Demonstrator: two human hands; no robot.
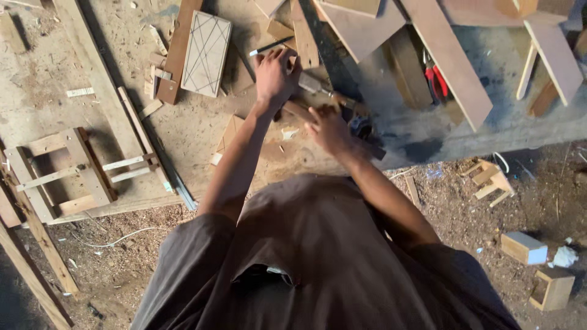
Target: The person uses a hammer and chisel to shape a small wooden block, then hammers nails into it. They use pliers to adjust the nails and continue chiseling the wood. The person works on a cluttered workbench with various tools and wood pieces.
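Near the top centre of the frame, the left hand (276, 76) lies palm down, fingers spread flat, pressing on a dark wooden strip (299, 110) that lies on the tabletop (49, 91). The strip runs out from under that hand toward the lower right, where the right hand (329, 129) is clenched over it. A chisel (324, 90) lies just above the right hand. Red pliers (435, 82) sit further right, a lined board (206, 54) upper left.
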